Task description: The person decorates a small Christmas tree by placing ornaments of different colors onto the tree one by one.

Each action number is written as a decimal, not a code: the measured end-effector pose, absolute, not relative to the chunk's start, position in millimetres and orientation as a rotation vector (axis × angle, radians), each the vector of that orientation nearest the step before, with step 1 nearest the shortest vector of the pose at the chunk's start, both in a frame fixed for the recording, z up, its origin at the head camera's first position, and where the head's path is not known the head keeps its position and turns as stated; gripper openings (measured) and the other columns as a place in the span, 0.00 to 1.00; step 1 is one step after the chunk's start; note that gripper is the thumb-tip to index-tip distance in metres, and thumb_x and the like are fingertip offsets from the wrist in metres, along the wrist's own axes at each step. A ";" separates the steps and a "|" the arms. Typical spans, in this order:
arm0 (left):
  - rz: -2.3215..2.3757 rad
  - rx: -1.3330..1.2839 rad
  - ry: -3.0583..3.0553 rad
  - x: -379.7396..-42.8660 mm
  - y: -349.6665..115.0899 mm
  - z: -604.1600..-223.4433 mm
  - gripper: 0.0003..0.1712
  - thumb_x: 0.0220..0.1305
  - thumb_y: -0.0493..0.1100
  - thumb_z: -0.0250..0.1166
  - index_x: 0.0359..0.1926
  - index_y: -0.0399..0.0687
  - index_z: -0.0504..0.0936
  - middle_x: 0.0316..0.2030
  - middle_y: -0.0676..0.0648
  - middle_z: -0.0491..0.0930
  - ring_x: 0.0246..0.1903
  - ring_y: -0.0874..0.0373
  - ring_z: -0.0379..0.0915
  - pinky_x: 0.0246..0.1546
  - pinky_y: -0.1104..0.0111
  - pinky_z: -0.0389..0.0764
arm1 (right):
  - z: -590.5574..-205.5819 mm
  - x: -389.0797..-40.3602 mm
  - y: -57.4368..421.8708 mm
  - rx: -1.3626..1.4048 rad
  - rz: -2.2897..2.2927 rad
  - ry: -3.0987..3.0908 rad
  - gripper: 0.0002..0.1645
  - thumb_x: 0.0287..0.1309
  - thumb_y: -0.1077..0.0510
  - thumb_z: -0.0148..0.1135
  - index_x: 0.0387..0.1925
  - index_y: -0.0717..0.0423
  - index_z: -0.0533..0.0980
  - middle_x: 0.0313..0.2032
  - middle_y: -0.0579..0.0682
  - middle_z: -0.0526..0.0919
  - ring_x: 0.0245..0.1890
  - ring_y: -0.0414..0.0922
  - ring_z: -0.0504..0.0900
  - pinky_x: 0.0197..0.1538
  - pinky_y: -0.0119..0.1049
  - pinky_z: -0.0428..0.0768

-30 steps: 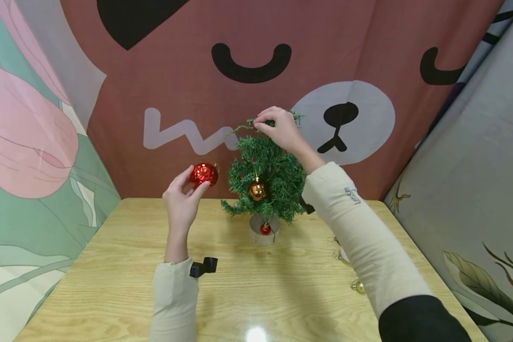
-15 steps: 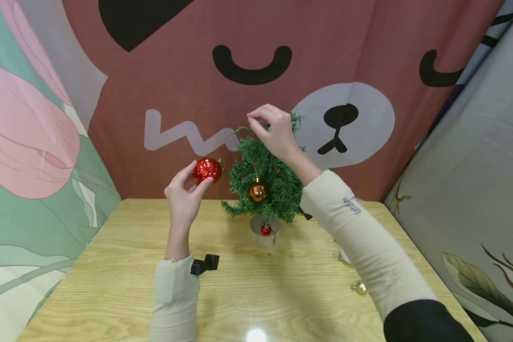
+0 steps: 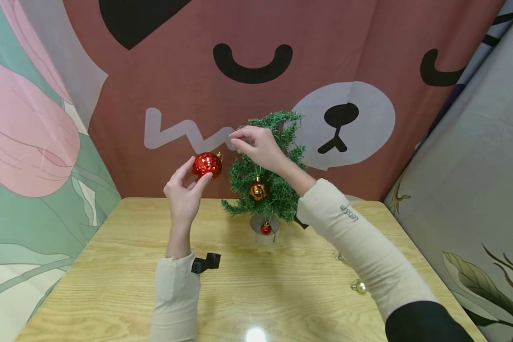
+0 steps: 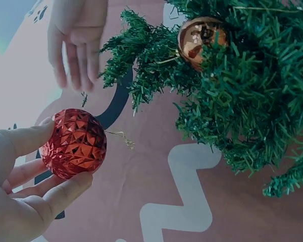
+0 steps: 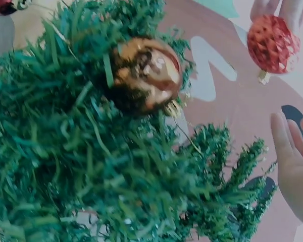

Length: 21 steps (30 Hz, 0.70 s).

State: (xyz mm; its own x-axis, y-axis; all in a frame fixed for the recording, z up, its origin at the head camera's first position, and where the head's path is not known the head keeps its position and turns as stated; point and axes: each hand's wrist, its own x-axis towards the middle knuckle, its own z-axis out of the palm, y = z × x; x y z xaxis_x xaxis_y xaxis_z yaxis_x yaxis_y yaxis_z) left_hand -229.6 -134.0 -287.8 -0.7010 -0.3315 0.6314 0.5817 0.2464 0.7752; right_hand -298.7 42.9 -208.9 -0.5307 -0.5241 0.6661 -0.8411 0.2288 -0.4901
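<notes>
My left hand holds a red faceted Christmas ball between thumb and fingers, left of the small artificial Christmas tree. A thin gold hanging loop sticks out from the ball's cap in the left wrist view. My right hand reaches across the front of the tree's upper part, fingertips at the tip of a left-side branch. In the left wrist view its fingers look extended, with a small green branch tip just past them. The ball and the right hand are apart.
A shiny copper ball hangs on the tree's front. A small red ball hangs before the pale round base. On the wooden table lie a small gold ball and a clear-looking ornament piece, near the right sleeve.
My right hand has moved from the tree's top down and left to the side branch. The left hand has raised the red ball slightly, its cap turning upward.
</notes>
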 end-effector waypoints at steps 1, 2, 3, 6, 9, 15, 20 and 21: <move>-1.568 -0.233 -1.764 -228.2 -133.4 -286.1 0.29 0.48 0.36 0.68 0.53 0.32 0.73 0.48 0.38 0.75 0.43 0.52 0.74 0.39 0.66 0.76 | -211.1 -298.5 41.7 1.268 1.236 -2.206 0.13 0.60 0.65 0.52 0.43 0.68 0.76 0.37 0.59 0.79 0.31 0.46 0.80 0.36 0.34 0.78; -1.581 -0.233 -1.756 -225.6 -132.2 -283.2 0.28 0.48 0.35 0.68 0.53 0.31 0.73 0.48 0.37 0.75 0.43 0.50 0.74 0.39 0.68 0.76 | -212.9 -297.7 40.7 1.262 1.260 -2.267 0.14 0.61 0.64 0.51 0.45 0.68 0.75 0.39 0.60 0.79 0.33 0.46 0.80 0.38 0.35 0.78; -1.595 -0.235 -1.747 -223.0 -131.1 -280.3 0.28 0.49 0.34 0.68 0.52 0.30 0.73 0.47 0.36 0.75 0.44 0.49 0.74 0.38 0.70 0.76 | -214.7 -297.2 39.3 1.249 1.288 -2.325 0.15 0.62 0.64 0.49 0.48 0.68 0.73 0.42 0.60 0.78 0.36 0.46 0.80 0.39 0.35 0.78; -1.643 -0.234 -1.723 -217.0 -128.7 -273.8 0.27 0.49 0.30 0.66 0.52 0.27 0.72 0.47 0.34 0.75 0.43 0.46 0.73 0.37 0.73 0.76 | -220.3 -296.6 35.1 1.197 1.376 -2.456 0.19 0.65 0.63 0.44 0.54 0.68 0.68 0.47 0.62 0.75 0.44 0.48 0.77 0.44 0.33 0.76; -1.675 -0.228 -1.712 -218.5 -129.4 -274.5 0.27 0.49 0.30 0.66 0.52 0.27 0.71 0.47 0.35 0.75 0.43 0.47 0.74 0.37 0.75 0.76 | -225.1 -296.5 31.3 1.157 1.487 -2.526 0.22 0.67 0.63 0.39 0.60 0.68 0.61 0.52 0.64 0.70 0.50 0.50 0.73 0.48 0.32 0.73; -1.694 -0.246 -1.692 -226.1 -131.6 -282.5 0.27 0.49 0.34 0.67 0.53 0.32 0.73 0.46 0.39 0.76 0.43 0.51 0.74 0.37 0.75 0.76 | -232.5 -298.8 26.3 1.090 1.788 -2.526 0.25 0.69 0.61 0.33 0.65 0.64 0.52 0.56 0.65 0.65 0.55 0.53 0.67 0.55 0.38 0.68; -1.717 -0.260 -1.682 -225.5 -130.8 -283.4 0.27 0.49 0.33 0.67 0.53 0.32 0.72 0.47 0.39 0.76 0.44 0.51 0.74 0.37 0.74 0.76 | -237.2 -300.7 24.8 1.044 2.055 -2.470 0.27 0.69 0.59 0.32 0.67 0.60 0.47 0.59 0.64 0.60 0.57 0.53 0.64 0.58 0.39 0.65; -1.725 -0.261 -1.682 -225.4 -130.9 -283.5 0.28 0.49 0.33 0.67 0.53 0.32 0.72 0.47 0.39 0.75 0.44 0.51 0.74 0.37 0.74 0.76 | -237.9 -300.6 24.8 1.038 2.104 -2.456 0.27 0.69 0.58 0.32 0.67 0.60 0.46 0.60 0.64 0.60 0.57 0.53 0.64 0.58 0.40 0.65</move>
